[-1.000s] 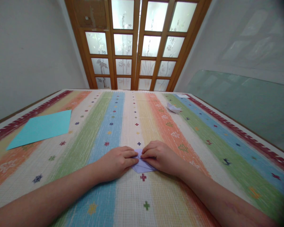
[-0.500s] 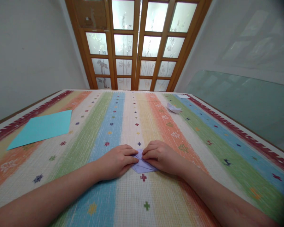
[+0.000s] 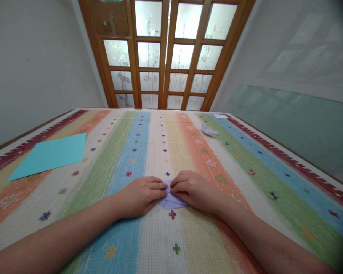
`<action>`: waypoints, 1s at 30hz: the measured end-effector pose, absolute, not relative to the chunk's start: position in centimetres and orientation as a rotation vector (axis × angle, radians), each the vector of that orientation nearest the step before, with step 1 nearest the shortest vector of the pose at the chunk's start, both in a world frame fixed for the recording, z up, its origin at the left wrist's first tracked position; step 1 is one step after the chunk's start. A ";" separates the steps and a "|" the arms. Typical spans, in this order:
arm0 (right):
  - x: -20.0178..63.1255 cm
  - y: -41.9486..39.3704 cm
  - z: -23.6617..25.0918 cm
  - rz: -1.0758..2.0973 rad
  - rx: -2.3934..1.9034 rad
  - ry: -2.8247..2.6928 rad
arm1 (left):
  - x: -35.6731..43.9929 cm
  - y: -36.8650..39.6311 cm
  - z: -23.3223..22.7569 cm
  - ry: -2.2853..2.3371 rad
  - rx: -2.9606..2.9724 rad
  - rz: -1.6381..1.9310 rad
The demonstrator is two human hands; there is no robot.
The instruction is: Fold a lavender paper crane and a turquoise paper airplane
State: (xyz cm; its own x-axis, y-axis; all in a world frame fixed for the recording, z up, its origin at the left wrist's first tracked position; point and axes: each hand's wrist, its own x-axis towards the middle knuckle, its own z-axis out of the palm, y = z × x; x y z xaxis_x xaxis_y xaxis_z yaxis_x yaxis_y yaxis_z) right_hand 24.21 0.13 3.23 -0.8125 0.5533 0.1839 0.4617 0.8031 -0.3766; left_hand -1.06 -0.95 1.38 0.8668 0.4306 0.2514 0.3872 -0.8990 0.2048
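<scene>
A small piece of folded purple paper (image 3: 171, 202) lies on the striped tablecloth (image 3: 160, 243), with crease lines across its front part. My left hand (image 3: 144, 195) is closed on its left side, thumb and fingers pressed together at the edge. From the right, my right hand (image 3: 193, 190) pinches the paper's other side with its fingertips. Both hands rest low over the cloth and cover the paper's two sides. Only its middle and near edge show.
A flat turquoise sheet (image 3: 50, 155) lies at the left. Farther back on the right sits a folded pale paper piece (image 3: 209, 131), and a white slip (image 3: 221, 116) is near the far right corner. Wooden glass-paned doors (image 3: 165, 57) stand beyond the table.
My hands stay on the purple paper with only a very slight shift of the fingers. The other papers have not moved on the cloth.
</scene>
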 end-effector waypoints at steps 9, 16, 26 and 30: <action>24.1 0.1 3.3 0.451 -0.841 -2.696 | -1.1 -1.1 1.5 0.635 2.938 0.418; 24.2 0.2 3.1 0.503 -0.851 -2.655 | -1.1 -1.1 1.5 0.644 2.941 0.402; 24.2 0.2 3.1 0.503 -0.867 -2.668 | -1.1 -1.1 1.5 0.658 2.922 0.405; 24.3 0.2 2.9 0.501 -0.864 -2.670 | -1.2 -1.1 1.3 0.679 2.917 0.395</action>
State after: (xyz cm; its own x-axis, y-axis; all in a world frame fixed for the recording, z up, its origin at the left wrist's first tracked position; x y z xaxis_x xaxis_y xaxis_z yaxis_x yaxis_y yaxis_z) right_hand 24.29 0.18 2.92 -0.7781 0.6062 0.1645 0.5053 0.7596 -0.4094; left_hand -1.20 -1.06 1.29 0.8653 0.4481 0.2248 0.4167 -0.8922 0.1744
